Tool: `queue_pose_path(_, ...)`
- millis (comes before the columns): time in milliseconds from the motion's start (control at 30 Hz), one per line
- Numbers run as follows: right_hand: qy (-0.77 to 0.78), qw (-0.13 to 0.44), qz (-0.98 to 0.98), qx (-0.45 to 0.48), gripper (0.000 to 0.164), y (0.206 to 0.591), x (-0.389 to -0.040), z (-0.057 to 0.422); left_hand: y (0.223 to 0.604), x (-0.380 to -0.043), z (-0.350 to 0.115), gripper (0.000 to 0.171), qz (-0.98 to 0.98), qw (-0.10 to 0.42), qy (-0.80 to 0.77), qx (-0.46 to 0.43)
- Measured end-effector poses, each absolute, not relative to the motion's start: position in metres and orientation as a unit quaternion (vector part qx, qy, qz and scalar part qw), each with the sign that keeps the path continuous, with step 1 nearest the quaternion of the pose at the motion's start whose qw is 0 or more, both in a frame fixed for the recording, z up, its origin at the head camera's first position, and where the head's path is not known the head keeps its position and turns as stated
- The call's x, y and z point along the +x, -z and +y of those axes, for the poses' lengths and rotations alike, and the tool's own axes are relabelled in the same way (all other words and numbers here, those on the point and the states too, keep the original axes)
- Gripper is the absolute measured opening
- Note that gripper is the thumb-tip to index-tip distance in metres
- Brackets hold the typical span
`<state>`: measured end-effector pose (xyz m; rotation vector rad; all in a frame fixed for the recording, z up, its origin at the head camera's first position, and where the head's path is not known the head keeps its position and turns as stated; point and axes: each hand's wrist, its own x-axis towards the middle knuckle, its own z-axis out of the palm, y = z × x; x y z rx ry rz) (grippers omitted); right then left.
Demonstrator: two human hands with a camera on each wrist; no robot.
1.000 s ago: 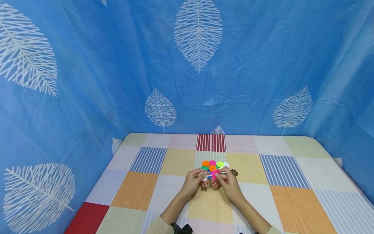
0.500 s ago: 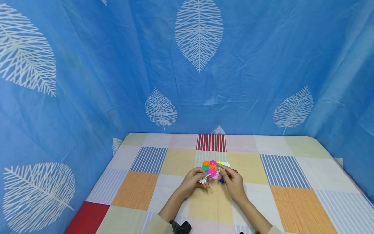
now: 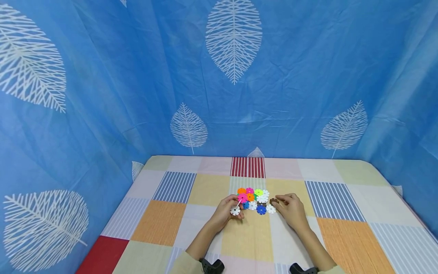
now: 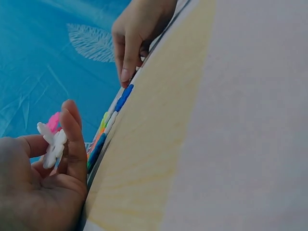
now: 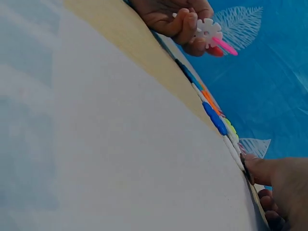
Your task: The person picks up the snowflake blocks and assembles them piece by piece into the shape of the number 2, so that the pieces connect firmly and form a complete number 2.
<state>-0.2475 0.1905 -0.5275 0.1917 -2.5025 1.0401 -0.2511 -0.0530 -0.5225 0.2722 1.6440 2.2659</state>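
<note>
In the head view my left hand (image 3: 222,211) holds a small joined piece of notched plastic snowflake discs. A white disc (image 3: 235,211) and a pink disc (image 3: 242,198) show on it, with another white one edge-on between them. The left wrist view shows a white disc (image 4: 54,150) between thumb and fingers. To the right, thumb and fingers of my right hand (image 3: 293,211) pinch a brown disc (image 3: 274,201) at the right end of the pile, low over the table. Beside it lie a white disc (image 3: 270,209) and a dark blue disc (image 3: 261,209).
Several more discs lie flat between the hands, among them a yellow-green disc (image 3: 258,192), orange disc (image 3: 251,197) and white disc (image 3: 262,198). A patchwork cloth covers the table (image 3: 246,243). Blue leaf-print curtain (image 3: 291,95) stands behind and at both sides.
Both hands were together on the joined discs. The right hand has let go and moved right to the brown disc. The left hand keeps the piece, now turned and slightly left.
</note>
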Motion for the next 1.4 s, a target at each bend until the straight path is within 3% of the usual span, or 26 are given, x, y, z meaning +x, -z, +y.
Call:
queue_pose_path(333,-0.412,0.203,-0.886,0.067,0.022,0.528,-0.251,0.192,0.524,-0.253,-0.053,0.015,0.574,0.156,-0.799,0.091)
queue_pose_path(600,-0.591,0.197,-0.78,0.067,0.017,0.524,-0.248,0.176,0.525,-0.252,-0.054,0.015,0.584,0.16,-0.79,0.096)
queue_pose_path(767,-0.682,0.184,-0.701,0.097,0.022,0.52,-0.239,0.146,0.524,-0.251,-0.054,0.014,0.581,0.165,-0.791,0.096)
queue_pose_path(900,-0.653,0.216,-0.714,0.131,0.028,0.522,-0.232,0.127,0.524,-0.251,-0.054,0.012,0.574,0.166,-0.796,0.097)
queue_pose_path(1000,-0.622,0.234,-0.732,0.147,0.023,0.524,-0.227,0.119,0.524,-0.251,-0.054,0.014,0.57,0.167,-0.798,0.098)
queue_pose_path(1133,-0.618,0.228,-0.734,0.165,0.015,0.528,-0.224,0.115,0.524,-0.251,-0.054,0.017,0.57,0.167,-0.798,0.102)
queue_pose_path(1400,-0.609,0.227,-0.74,0.17,0.012,0.523,-0.22,0.113,0.523,-0.251,-0.054,0.018,0.574,0.166,-0.793,0.114)
